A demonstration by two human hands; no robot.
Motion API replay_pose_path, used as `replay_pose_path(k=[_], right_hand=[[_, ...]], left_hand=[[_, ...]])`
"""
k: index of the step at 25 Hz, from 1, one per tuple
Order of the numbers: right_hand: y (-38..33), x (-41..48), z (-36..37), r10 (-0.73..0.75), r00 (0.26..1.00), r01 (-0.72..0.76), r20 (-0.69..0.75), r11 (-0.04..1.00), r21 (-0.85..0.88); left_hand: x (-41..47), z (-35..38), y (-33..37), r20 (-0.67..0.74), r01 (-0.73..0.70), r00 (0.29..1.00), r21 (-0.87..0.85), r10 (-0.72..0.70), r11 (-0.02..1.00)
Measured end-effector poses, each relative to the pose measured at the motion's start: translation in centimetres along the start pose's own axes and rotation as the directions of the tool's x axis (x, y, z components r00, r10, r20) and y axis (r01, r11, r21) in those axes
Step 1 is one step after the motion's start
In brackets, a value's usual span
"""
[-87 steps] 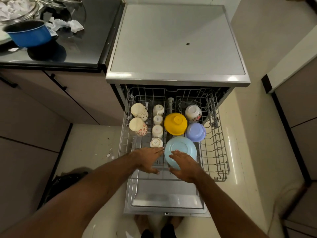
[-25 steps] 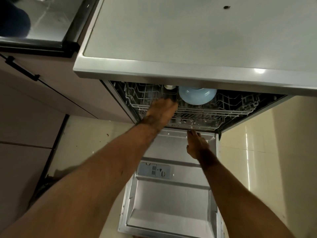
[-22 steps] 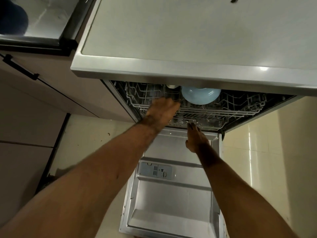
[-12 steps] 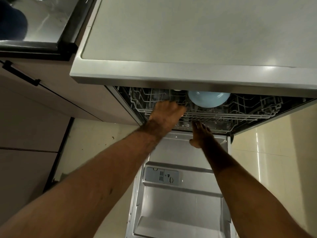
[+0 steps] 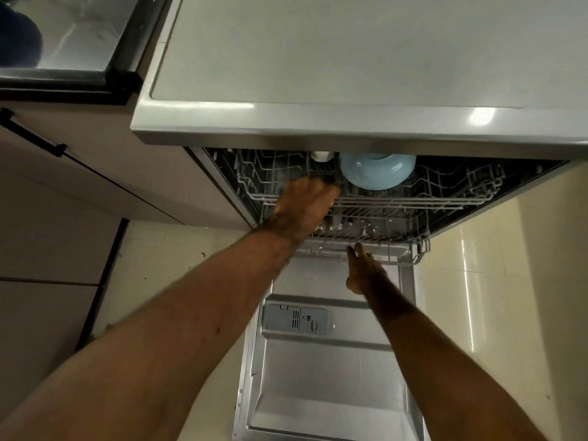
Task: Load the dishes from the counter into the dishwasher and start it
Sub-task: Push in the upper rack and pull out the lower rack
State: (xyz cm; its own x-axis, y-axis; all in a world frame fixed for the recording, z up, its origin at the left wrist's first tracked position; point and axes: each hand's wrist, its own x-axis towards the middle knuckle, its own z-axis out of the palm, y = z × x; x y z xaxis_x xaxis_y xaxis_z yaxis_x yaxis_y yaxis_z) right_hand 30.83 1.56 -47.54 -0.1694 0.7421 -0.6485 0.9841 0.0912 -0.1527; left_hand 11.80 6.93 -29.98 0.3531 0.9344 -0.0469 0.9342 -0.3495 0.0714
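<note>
Pushed back since a few seconds ago, the upper rack [image 5: 445,198] now sits almost wholly under the dishwasher top [image 5: 350,58]. Only the upturned light blue bowl [image 5: 377,171] and the edge of a white cup [image 5: 321,155] show, and the other dishes are hidden. The left hand [image 5: 304,203] rests on that rack's front rail with its fingers out of sight past the knuckles, so its grip cannot be told. The right hand [image 5: 364,270] is spread, its straight fingertips [image 5: 356,248] reaching the front rail of the lower rack [image 5: 391,232] above the open door [image 5: 327,377]. A dark blue pot [image 5: 17,36] on the counter [image 5: 73,43] is blurred and cut off.
</note>
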Motion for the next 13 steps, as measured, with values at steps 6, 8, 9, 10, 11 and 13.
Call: replay_pose_path(k=[6, 8, 9, 10, 11, 13], right_hand=[[0.1, -6.1, 3.9, -0.029, 0.999, 0.028, 0.038, 1.000, 0.013], [-0.2, -8.5, 5.5, -0.027, 0.998, 0.027, 0.064, 1.000, 0.001], [-0.3, -9.7, 6.5, -0.014, 0.998, 0.014, 0.069, 1.000, 0.004], [-0.4, -10.8, 7.4, 0.006, 0.997, -0.007, 0.077, 1.000, 0.009], [-0.5, -12.0, 8.3, 0.024, 0.996, -0.025, 0.091, 1.000, 0.008], [-0.8, -13.9, 9.9, 0.025, 0.993, -0.023, 0.117, 1.000, -0.013]], left_hand=[[-2.1, 0.8, 1.7, -0.016, 0.105, 0.994, -0.020, -0.105, 0.994], [-4.9, 2.7, 2.3, -0.087, 0.128, 0.987, -0.084, -0.135, 0.988], [-7.1, 4.4, 3.0, -0.078, 0.112, 0.990, -0.081, -0.118, 0.990], [-9.6, 6.4, 3.9, -0.015, 0.073, 0.997, -0.081, -0.074, 0.994], [-12.3, 8.3, 5.2, 0.098, 0.032, 0.995, -0.117, -0.021, 0.993], [-17.2, 11.3, 8.2, 0.390, 0.053, 0.920, -0.214, 0.036, 0.975]])
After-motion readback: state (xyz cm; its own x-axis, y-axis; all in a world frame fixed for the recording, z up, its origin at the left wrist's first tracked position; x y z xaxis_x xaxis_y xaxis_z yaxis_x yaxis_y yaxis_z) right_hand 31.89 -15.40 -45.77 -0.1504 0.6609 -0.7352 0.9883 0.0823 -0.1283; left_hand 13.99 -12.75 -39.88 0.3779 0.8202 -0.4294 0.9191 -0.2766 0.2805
